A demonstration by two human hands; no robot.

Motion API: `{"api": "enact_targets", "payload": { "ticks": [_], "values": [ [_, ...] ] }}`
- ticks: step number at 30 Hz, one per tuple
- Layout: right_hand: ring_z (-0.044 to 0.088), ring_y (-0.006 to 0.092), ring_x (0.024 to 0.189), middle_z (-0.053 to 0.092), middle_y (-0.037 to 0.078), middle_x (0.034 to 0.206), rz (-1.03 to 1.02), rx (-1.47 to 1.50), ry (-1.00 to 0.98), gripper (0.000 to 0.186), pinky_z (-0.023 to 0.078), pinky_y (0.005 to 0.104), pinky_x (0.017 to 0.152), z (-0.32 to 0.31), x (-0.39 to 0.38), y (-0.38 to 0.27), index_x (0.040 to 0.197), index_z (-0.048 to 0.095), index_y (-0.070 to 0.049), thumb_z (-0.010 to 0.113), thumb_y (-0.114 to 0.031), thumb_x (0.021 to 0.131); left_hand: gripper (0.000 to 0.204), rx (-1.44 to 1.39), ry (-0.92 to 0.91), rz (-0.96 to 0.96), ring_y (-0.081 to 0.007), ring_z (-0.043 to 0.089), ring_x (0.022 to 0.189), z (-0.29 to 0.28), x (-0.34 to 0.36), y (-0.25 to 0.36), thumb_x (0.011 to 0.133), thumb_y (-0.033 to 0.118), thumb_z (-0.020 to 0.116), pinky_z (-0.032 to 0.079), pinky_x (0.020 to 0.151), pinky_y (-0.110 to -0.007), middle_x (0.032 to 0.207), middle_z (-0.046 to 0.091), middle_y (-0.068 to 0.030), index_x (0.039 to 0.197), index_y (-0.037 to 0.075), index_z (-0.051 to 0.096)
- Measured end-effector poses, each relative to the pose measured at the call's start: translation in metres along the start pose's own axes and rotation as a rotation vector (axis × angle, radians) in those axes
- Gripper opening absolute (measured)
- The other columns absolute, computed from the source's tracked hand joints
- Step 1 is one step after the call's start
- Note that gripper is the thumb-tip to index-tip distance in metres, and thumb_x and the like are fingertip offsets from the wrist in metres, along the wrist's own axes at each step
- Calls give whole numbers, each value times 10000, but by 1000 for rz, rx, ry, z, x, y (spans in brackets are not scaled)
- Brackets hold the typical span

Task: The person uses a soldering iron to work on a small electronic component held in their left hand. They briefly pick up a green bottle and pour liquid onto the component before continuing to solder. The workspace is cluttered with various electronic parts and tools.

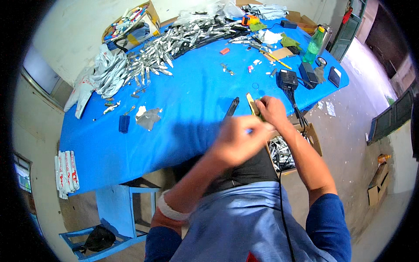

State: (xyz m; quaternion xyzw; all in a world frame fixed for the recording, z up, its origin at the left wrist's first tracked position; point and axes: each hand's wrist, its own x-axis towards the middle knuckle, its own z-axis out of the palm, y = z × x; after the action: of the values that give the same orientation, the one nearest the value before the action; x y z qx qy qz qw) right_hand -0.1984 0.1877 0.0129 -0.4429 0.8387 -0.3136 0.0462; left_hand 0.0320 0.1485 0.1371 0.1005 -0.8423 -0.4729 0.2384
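My right hand (270, 112) is closed on a narrow yellow object (250, 101) near the table's front edge. My left hand (242, 137) is smeared by motion just below and left of it, its fingers curled; what they hold, if anything, is unclear. A black pen-like tool (231, 108) lies left of the yellow object. Below my hands, at the table edge, an open cardboard box (317, 144) holds silvery pieces (282, 150), partly hidden by my arms. A black cable hangs down over my lap.
Silvery pieces (157, 52) are heaped along the back of the blue table (183, 91). Black power adapters (288, 81), a green bottle (312, 48) and a steel flask (325, 39) stand at the right. Grey bags (107, 72) lie left. A light-blue chair (111, 201) is lower left.
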Motion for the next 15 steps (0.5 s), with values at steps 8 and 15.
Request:
{"api": "enact_targets", "payload": {
  "ticks": [8,15],
  "values": [
    [685,403,801,691,194,886,-10,-182,-8,409,522,511,689,0,-16,-18,947,694,-27,744,-425,867,430,391,250,-370,-230,611,612,-49,-14,-124,952,360,678,454,598,-410,695,652,-120,711,6,648],
    [690,370,769,685,176,892,-100,-213,26,331,553,464,692,-1,-16,-27,1053,704,-25,753,-265,831,313,642,251,-118,-282,583,825,-9,-17,-156,752,293,837,388,786,-448,830,571,-56,740,109,584]
  ]
}}
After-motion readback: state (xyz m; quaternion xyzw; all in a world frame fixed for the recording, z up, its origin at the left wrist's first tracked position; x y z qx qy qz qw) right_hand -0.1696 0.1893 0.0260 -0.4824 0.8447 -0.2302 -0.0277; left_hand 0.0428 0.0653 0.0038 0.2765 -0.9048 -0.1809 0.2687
